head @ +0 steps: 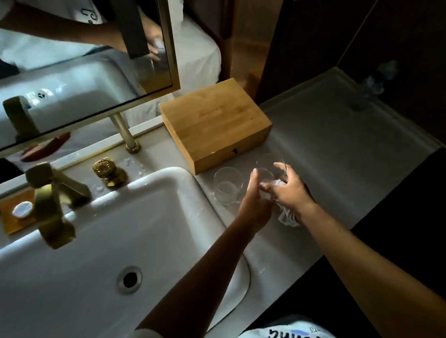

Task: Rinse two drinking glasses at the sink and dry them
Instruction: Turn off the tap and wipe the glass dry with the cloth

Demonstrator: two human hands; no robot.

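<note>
Two clear drinking glasses are on the pale counter to the right of the white sink (145, 199). One glass (228, 185) stands upright by the basin's right rim, untouched. The other glass (267, 168) is held between my hands, just in front of the wooden box. My left hand (255, 200) grips that glass from the left side. My right hand (289, 188) grips a crumpled white cloth (287, 214) and pushes part of it into the glass; the rest of the cloth hangs below my wrist.
A closed bamboo box (214, 125) sits at the back of the counter. A brass faucet (53, 205) and a brass knob (109, 171) stand behind the basin, with a mirror (66, 60) above. The counter (332, 146) runs right to a dark drop-off.
</note>
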